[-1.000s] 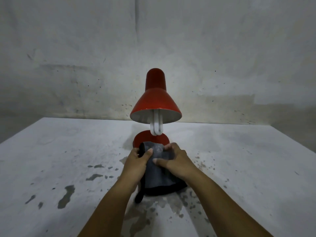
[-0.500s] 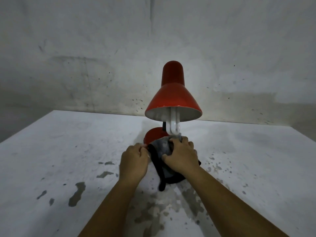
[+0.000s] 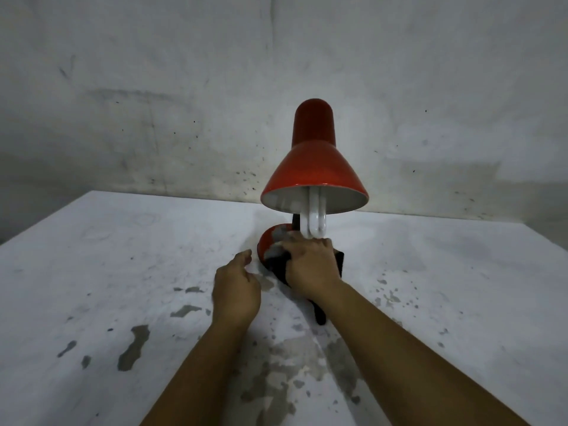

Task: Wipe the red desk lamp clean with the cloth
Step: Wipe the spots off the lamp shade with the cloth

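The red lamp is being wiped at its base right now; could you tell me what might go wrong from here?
1. The right hand presses the cloth on the lamp base directly under the bare white bulb; lifting the knuckles could knock it.
2. The left hand is off the lamp, so a hard wipe might slide or tip it.

place: bare room | cues: stained grey wall (image 3: 153,103); chipped white table (image 3: 92,287)
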